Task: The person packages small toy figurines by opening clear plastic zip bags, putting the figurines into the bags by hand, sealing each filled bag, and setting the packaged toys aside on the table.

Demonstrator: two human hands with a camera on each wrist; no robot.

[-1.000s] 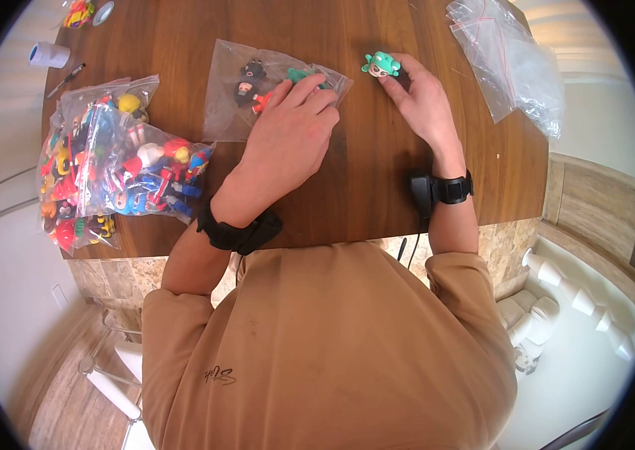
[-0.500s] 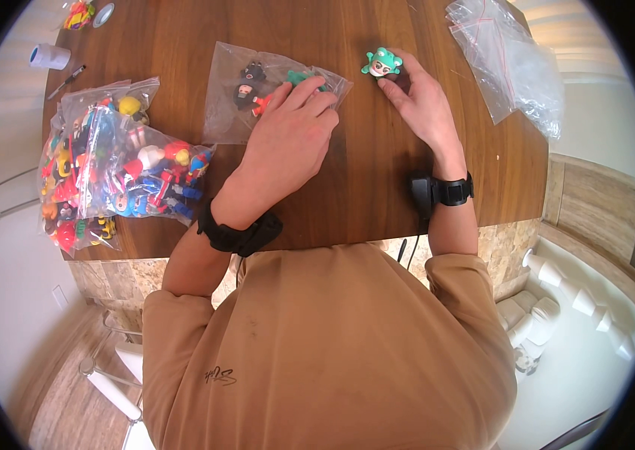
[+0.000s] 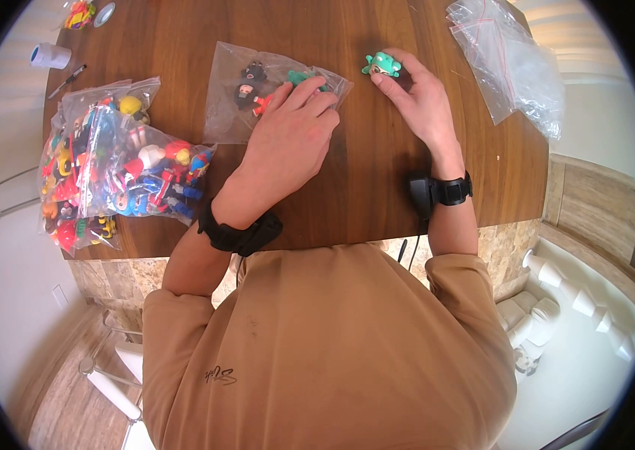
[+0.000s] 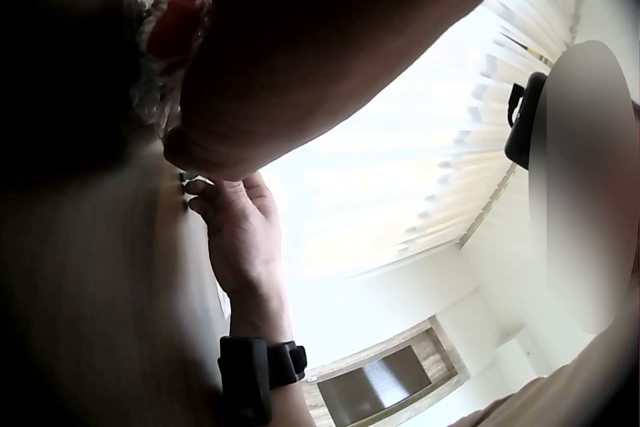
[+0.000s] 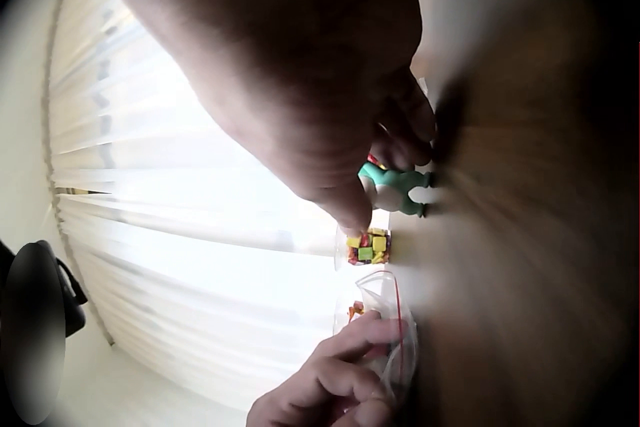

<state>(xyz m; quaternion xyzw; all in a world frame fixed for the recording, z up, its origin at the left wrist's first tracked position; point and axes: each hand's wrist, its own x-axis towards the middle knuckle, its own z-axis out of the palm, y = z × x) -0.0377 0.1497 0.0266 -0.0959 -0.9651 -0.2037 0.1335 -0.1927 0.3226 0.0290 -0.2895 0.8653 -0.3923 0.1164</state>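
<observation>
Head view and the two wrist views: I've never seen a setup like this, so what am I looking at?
No robot here: these are a person's bare hands. The head view comes from a camera on the head, looking down; each wrist view comes from a camera on that wrist, so it looks sideways. The right hand pinches a small green figure between thumb and fingers. The left hand lies on a clear bag with more figures inside. Also on the wooden table are packed bags of colourful figures at the left, a pen, a white cup-like thing and see-through bags at the right.
</observation>
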